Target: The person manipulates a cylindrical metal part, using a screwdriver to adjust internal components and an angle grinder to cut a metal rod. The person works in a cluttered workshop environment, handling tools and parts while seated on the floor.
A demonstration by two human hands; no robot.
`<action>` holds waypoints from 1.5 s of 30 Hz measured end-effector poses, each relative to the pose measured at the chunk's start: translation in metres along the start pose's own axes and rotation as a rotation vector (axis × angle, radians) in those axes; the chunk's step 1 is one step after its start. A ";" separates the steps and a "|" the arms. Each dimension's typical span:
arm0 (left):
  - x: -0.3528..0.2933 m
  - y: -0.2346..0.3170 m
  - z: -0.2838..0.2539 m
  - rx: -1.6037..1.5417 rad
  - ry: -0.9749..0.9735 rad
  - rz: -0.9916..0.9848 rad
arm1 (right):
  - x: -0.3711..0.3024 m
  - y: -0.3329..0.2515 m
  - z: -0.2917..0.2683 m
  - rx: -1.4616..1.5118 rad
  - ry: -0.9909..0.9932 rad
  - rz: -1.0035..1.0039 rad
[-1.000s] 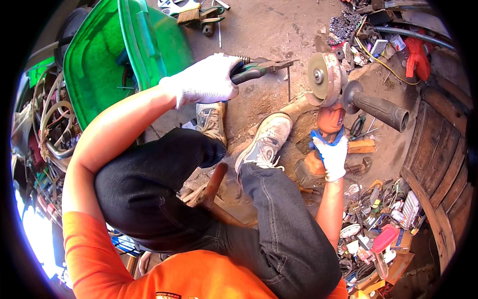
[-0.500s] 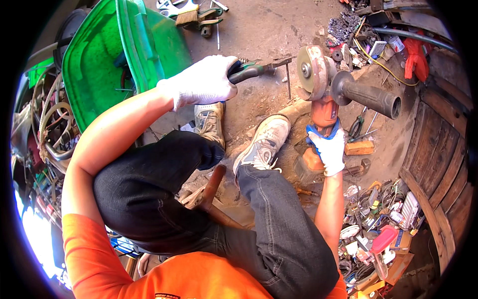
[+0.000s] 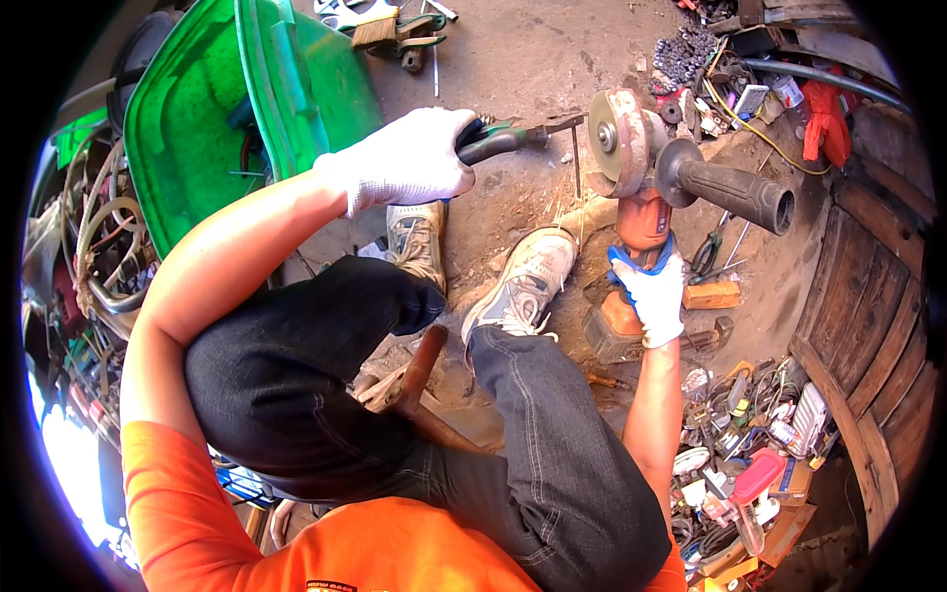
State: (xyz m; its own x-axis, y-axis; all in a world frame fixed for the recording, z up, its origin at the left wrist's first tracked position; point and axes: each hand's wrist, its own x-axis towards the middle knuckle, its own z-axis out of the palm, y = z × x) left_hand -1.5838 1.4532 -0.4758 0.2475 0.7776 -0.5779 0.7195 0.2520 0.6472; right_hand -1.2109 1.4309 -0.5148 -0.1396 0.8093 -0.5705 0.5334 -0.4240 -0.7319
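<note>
My left hand [image 3: 419, 158], in a white knit glove, is closed round the dark green handles of a pair of pliers [image 3: 493, 143]. The plier jaws hold a thin metal piece [image 3: 566, 124], whose end meets the edge of the grinder's disc [image 3: 608, 136] or lies very near it. A thin dark rod hangs below that piece. My right hand [image 3: 655, 296], gloved in white and blue, grips the body of an orange angle grinder [image 3: 643, 222]. Its black side handle [image 3: 740, 187] points right, held by no hand. Thin bright streaks show under the disc.
A green plastic bin [image 3: 187, 128] lies at the far left. My shoes [image 3: 528, 276] rest on the dirt floor below the tools. A wood block [image 3: 712, 294] and a hammer [image 3: 712, 335] lie right of my right hand. Cluttered parts [image 3: 750, 474] fill the lower right.
My left hand with the pliers has shifted slightly right, bringing the metal piece closer to the disc. Fine bright streaks now show below the disc. The grinder has barely moved.
</note>
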 end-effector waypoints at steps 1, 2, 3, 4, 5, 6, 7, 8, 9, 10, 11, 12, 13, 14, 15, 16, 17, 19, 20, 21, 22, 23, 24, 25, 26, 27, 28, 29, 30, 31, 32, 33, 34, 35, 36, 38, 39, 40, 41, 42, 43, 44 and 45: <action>0.000 0.000 0.000 -0.004 -0.001 0.000 | 0.000 0.001 0.000 -0.009 0.002 -0.008; 0.000 -0.001 0.000 -0.008 -0.001 0.000 | 0.001 0.003 0.000 -0.015 0.004 -0.020; 0.000 -0.001 0.001 -0.012 -0.001 0.001 | 0.001 0.002 -0.001 -0.018 0.002 -0.012; 0.001 -0.001 0.001 -0.012 -0.003 -0.001 | 0.001 0.002 -0.001 -0.021 0.001 -0.005; 0.001 -0.001 0.001 -0.011 -0.005 -0.002 | 0.000 -0.002 -0.001 -0.020 -0.004 0.023; 0.001 -0.001 0.001 -0.011 -0.007 -0.004 | 0.000 -0.005 -0.001 -0.019 -0.009 0.051; 0.001 -0.002 0.002 -0.006 0.007 0.005 | 0.000 -0.005 0.000 0.004 -0.011 0.046; 0.001 -0.002 0.003 -0.001 0.021 0.014 | 0.000 -0.005 0.000 0.026 -0.013 0.041; 0.001 -0.002 0.003 0.003 0.036 0.023 | 0.000 -0.005 0.000 0.049 -0.015 0.037; 0.000 -0.001 0.002 -0.007 0.018 0.005 | 0.001 -0.004 0.000 0.014 -0.006 0.015; 0.000 0.002 0.000 -0.018 -0.001 -0.012 | 0.002 -0.002 -0.001 -0.021 0.005 -0.006; 0.001 0.004 -0.002 -0.028 -0.019 -0.028 | 0.002 0.001 -0.002 -0.035 0.010 -0.020; 0.001 0.003 0.000 -0.025 -0.012 -0.017 | 0.003 0.003 -0.003 -0.049 0.016 -0.034; 0.001 0.001 0.001 -0.019 -0.003 -0.009 | 0.003 0.005 -0.002 -0.040 0.012 -0.043; 0.000 0.000 0.002 -0.014 0.006 -0.001 | 0.004 0.006 -0.002 -0.031 0.011 -0.048; 0.000 0.000 0.001 -0.013 0.000 0.000 | 0.004 0.006 -0.002 -0.022 0.011 -0.053; 0.000 0.001 0.000 -0.012 -0.008 0.002 | 0.004 0.005 -0.002 -0.014 0.015 -0.052; 0.000 0.002 -0.001 -0.023 -0.010 -0.002 | 0.003 0.004 -0.001 -0.012 0.016 -0.047; 0.000 0.002 -0.001 -0.033 -0.004 -0.009 | 0.003 0.003 -0.001 -0.017 0.012 -0.043; -0.001 0.003 -0.001 -0.043 0.002 -0.016 | 0.003 0.002 -0.001 -0.024 0.011 -0.048; -0.001 0.003 -0.001 -0.041 -0.002 -0.020 | 0.003 0.002 -0.001 -0.032 0.009 -0.054; -0.001 0.002 0.000 -0.040 -0.007 -0.023 | 0.003 0.003 -0.002 -0.044 0.012 -0.067; 0.000 0.002 0.000 -0.039 -0.012 -0.026 | 0.003 0.003 -0.002 -0.056 0.014 -0.081; -0.001 0.002 0.000 -0.040 -0.008 -0.019 | 0.002 0.002 -0.002 -0.046 0.014 -0.062; -0.001 0.003 0.000 -0.040 -0.004 -0.014 | 0.002 0.002 -0.002 -0.035 0.012 -0.043; -0.001 0.003 -0.001 -0.040 0.000 -0.008 | 0.002 0.003 -0.002 -0.027 0.011 -0.033; -0.001 0.002 0.000 -0.038 0.003 -0.003 | 0.002 0.003 -0.002 -0.019 0.010 -0.024; 0.000 0.001 0.001 -0.037 0.005 0.003 | 0.002 0.004 -0.002 -0.014 0.010 -0.024; 0.000 0.000 0.001 -0.036 0.008 0.008 | 0.002 0.004 -0.002 -0.015 0.010 -0.030; 0.000 0.000 0.001 -0.039 0.004 0.004 | 0.002 0.005 -0.002 -0.016 0.011 -0.036; 0.000 0.000 0.001 -0.043 -0.001 0.000 | 0.003 0.007 -0.002 -0.022 0.012 -0.047; 0.000 0.001 0.000 -0.047 -0.006 -0.004 | 0.002 0.007 -0.002 -0.024 0.012 -0.049; 0.000 0.002 0.000 -0.043 -0.010 -0.004 | 0.002 0.007 -0.002 -0.025 0.013 -0.052; 0.000 0.003 -0.001 -0.039 -0.014 -0.003 | 0.002 0.006 -0.002 -0.021 0.013 -0.045; 0.000 0.003 -0.001 -0.035 -0.018 -0.003 | 0.001 0.004 -0.002 -0.025 0.013 -0.033; 0.001 0.001 0.001 -0.032 0.000 0.011 | -0.001 -0.002 -0.002 -0.039 0.011 -0.005; 0.000 0.000 0.001 -0.030 0.009 0.016 | -0.001 -0.007 -0.002 -0.049 0.009 0.011; 0.000 -0.001 0.001 -0.029 0.013 0.017 | -0.002 -0.011 -0.001 -0.068 0.006 0.012; 0.000 -0.001 0.001 -0.028 0.017 0.019 | -0.003 -0.015 -0.001 -0.089 0.005 0.014; 0.000 -0.002 0.001 -0.027 0.021 0.021 | -0.003 -0.017 -0.001 -0.109 0.004 0.016; -0.001 -0.001 0.001 -0.031 0.009 0.008 | -0.002 -0.011 -0.001 -0.086 0.004 -0.007; -0.001 0.002 -0.001 -0.035 -0.004 -0.002 | 0.000 -0.003 -0.002 -0.064 0.008 -0.030; 0.000 0.003 -0.001 -0.039 -0.018 -0.012 | 0.000 0.002 -0.003 -0.049 0.010 -0.035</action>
State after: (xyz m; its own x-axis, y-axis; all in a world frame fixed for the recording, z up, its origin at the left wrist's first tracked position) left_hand -1.5824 1.4543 -0.4729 0.2507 0.7644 -0.5940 0.6965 0.2837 0.6591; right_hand -1.2074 1.4311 -0.5152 -0.1505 0.8278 -0.5405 0.5682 -0.3750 -0.7325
